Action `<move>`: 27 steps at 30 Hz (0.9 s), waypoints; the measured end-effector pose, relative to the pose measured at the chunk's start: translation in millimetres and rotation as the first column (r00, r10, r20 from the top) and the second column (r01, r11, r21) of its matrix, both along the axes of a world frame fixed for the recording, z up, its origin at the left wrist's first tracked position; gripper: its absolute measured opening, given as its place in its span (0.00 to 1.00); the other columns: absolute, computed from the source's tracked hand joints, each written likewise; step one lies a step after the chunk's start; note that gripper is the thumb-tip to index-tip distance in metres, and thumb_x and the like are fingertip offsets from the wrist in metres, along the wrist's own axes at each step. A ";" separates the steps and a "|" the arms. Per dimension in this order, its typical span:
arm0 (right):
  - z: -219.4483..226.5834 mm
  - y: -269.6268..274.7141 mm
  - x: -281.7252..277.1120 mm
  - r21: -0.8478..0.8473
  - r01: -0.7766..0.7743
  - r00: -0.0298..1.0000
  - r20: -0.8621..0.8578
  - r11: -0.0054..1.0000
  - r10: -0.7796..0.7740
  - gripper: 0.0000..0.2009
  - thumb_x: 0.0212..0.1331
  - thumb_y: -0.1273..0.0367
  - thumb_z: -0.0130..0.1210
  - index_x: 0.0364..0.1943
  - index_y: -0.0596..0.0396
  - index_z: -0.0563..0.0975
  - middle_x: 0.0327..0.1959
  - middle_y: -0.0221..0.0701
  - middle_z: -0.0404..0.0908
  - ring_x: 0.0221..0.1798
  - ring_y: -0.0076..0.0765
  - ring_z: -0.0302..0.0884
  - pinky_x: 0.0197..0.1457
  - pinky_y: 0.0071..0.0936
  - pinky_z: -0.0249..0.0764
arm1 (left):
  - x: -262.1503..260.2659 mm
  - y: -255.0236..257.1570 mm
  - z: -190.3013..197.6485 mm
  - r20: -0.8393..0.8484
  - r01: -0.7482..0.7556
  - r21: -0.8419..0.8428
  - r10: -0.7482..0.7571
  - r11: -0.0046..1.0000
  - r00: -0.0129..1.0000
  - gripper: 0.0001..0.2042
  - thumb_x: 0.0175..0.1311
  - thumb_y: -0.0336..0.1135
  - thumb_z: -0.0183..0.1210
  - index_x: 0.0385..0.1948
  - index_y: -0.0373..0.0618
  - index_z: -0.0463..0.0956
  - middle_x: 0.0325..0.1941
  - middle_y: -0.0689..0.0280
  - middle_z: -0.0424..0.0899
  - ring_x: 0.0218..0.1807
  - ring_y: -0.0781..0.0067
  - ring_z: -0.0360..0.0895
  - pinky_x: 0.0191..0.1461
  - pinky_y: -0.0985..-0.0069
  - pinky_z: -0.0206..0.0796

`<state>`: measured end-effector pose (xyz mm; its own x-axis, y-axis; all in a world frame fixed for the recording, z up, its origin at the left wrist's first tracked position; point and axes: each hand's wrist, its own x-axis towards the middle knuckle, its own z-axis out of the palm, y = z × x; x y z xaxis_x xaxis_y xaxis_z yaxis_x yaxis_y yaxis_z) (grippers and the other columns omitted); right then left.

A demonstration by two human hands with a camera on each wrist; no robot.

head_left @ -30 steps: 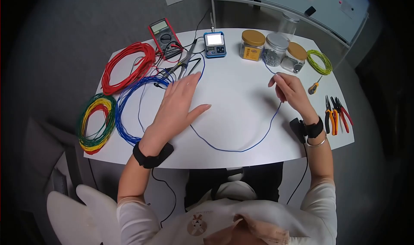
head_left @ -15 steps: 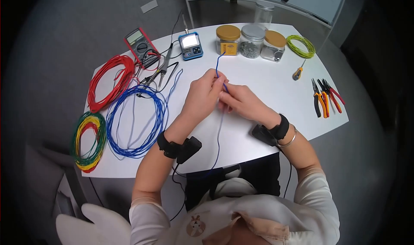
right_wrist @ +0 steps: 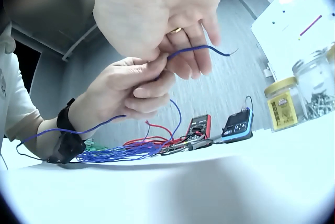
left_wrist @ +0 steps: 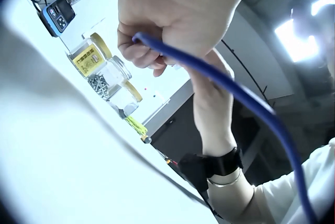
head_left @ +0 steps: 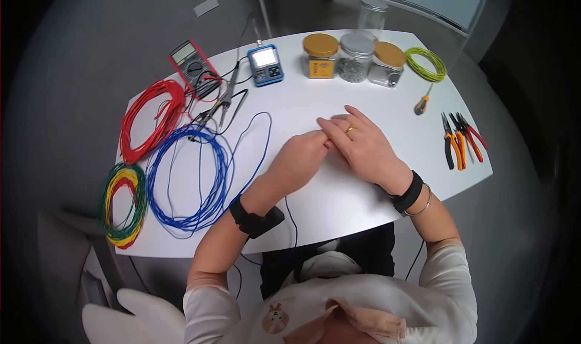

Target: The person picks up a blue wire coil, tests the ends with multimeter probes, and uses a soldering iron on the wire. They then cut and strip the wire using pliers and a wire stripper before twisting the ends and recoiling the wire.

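Note:
Above the middle of the white table (head_left: 363,199), my left hand (head_left: 302,159) pinches a blue wire (right_wrist: 201,48) between thumb and curled fingers. Its short free end, with a thin bare tip, sticks out past the fingertips in the right wrist view. My right hand (head_left: 366,147), wearing a ring, lies close over the left fingertips with its fingers loosely extended. The wire end crosses in front of those fingers (right_wrist: 196,59). From the left hand, more wire loops back toward the blue coil (head_left: 154,186), and a length hangs near the table's front edge.
On the left are a red wire coil (head_left: 126,132) and a multicoloured coil (head_left: 109,208). A multimeter (head_left: 195,68), probe leads and a small blue-framed meter (head_left: 265,65) stand behind. Jars (head_left: 321,56), a yellow-green coil (head_left: 442,72), a screwdriver (head_left: 422,106) and pliers (head_left: 449,150) are at right.
The hands came together from apart, with the blue wire between them. Since then the right hand has turned back-up over the left fingertips, and the upright wire end no longer shows from above.

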<state>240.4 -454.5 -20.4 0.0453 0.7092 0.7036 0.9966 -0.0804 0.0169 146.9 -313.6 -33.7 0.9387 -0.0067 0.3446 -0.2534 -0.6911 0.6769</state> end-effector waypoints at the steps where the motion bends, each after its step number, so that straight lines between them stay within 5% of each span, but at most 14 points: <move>1: -3.0 -1.5 -1.2 -0.041 -0.007 0.998 -0.069 0.999 0.004 0.09 0.52 0.71 0.54 0.37 0.56 0.75 0.27 0.33 0.74 0.36 0.38 0.74 0.40 0.32 0.71 | -0.9 0.4 1.2 -0.032 0.019 -0.017 -0.020 1.000 0.999 0.06 0.60 0.28 0.48 0.32 0.36 0.73 0.30 0.51 0.78 0.35 0.49 0.75 0.40 0.62 0.67; 6: -9.2 -2.7 2.1 -0.120 -0.031 0.987 -0.162 0.992 0.011 0.05 0.50 0.71 0.57 0.27 0.54 0.73 0.21 0.31 0.70 0.28 0.37 0.72 0.31 0.31 0.69 | -12.3 8.8 0.5 -0.061 0.105 0.018 -0.104 0.994 0.993 0.08 0.62 0.31 0.50 0.33 0.36 0.74 0.29 0.52 0.77 0.33 0.51 0.74 0.38 0.66 0.66; 9: -8.7 -3.6 2.2 -0.129 -0.038 0.992 -0.121 0.991 0.023 0.08 0.51 0.68 0.57 0.22 0.53 0.71 0.17 0.30 0.68 0.24 0.36 0.71 0.26 0.30 0.68 | -22.3 18.5 -0.2 -0.162 0.107 0.204 -0.074 0.973 0.984 0.09 0.63 0.34 0.50 0.34 0.37 0.75 0.29 0.53 0.78 0.32 0.54 0.74 0.37 0.67 0.65; 15: -10.5 -5.6 4.3 -0.303 -0.064 0.998 -0.027 0.951 0.059 0.11 0.54 0.65 0.56 0.20 0.52 0.69 0.13 0.28 0.67 0.20 0.33 0.71 0.22 0.28 0.68 | -47.9 37.4 5.5 -0.524 -0.063 -0.026 0.040 0.998 0.851 0.11 0.64 0.34 0.48 0.35 0.37 0.76 0.27 0.54 0.78 0.29 0.59 0.74 0.37 0.69 0.65; 18: -15.2 -2.7 5.3 -0.348 -0.065 0.998 -0.038 0.935 0.055 0.12 0.52 0.66 0.58 0.19 0.52 0.69 0.13 0.30 0.67 0.20 0.34 0.71 0.22 0.29 0.68 | -58.1 40.7 -9.4 -0.433 -0.015 -0.059 -0.012 0.998 0.901 0.10 0.63 0.33 0.50 0.38 0.39 0.76 0.25 0.55 0.77 0.29 0.60 0.76 0.37 0.68 0.65; 23: -22.2 4.4 19.0 -0.392 -0.051 0.998 -0.049 0.919 0.034 0.11 0.55 0.65 0.56 0.20 0.53 0.69 0.14 0.32 0.68 0.21 0.38 0.71 0.24 0.31 0.69 | -82.1 15.1 -10.0 -0.316 -0.082 0.264 0.166 0.961 0.934 0.21 0.58 0.32 0.55 0.53 0.35 0.66 0.48 0.49 0.74 0.48 0.59 0.74 0.49 0.67 0.67; 24: -21.4 4.6 21.4 -0.411 -0.059 0.997 -0.061 0.910 0.037 0.11 0.55 0.65 0.55 0.20 0.54 0.70 0.14 0.32 0.69 0.21 0.38 0.72 0.25 0.32 0.69 | -95.1 10.1 -6.4 -0.112 0.055 0.533 0.006 0.845 0.994 0.27 0.55 0.34 0.57 0.56 0.34 0.62 0.57 0.48 0.67 0.55 0.53 0.69 0.56 0.66 0.64; 25: -20.7 3.8 22.8 -0.432 -0.067 0.997 -0.073 0.899 0.039 0.11 0.55 0.65 0.54 0.21 0.54 0.71 0.14 0.32 0.69 0.22 0.39 0.72 0.26 0.32 0.69 | -110.3 1.1 9.1 -0.035 0.094 0.369 -0.087 0.925 0.996 0.28 0.54 0.35 0.59 0.57 0.35 0.62 0.55 0.49 0.69 0.55 0.52 0.69 0.58 0.64 0.62; 26: -20.5 3.2 24.6 -0.454 -0.075 0.995 -0.087 0.888 0.040 0.11 0.56 0.65 0.54 0.22 0.55 0.71 0.15 0.33 0.70 0.22 0.39 0.72 0.26 0.32 0.70 | -123.9 -7.2 26.5 -0.089 0.254 0.352 -0.238 0.901 0.967 0.27 0.53 0.36 0.59 0.56 0.39 0.65 0.55 0.51 0.70 0.55 0.54 0.70 0.57 0.64 0.63; 27: -21.5 2.6 26.8 -0.466 -0.061 0.996 -0.087 0.883 0.023 0.10 0.56 0.65 0.54 0.22 0.55 0.71 0.15 0.33 0.70 0.23 0.40 0.72 0.27 0.33 0.70 | -135.2 -10.1 47.3 -0.220 0.424 0.159 -0.387 0.892 0.896 0.25 0.53 0.37 0.60 0.55 0.42 0.68 0.55 0.53 0.70 0.55 0.56 0.70 0.56 0.66 0.63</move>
<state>267.3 -451.9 -41.8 0.0486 0.9573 0.2851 0.9986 -0.0406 -0.0340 11.7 -323.7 13.6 0.8843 -0.4501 0.1243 -0.4288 -0.6774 0.5977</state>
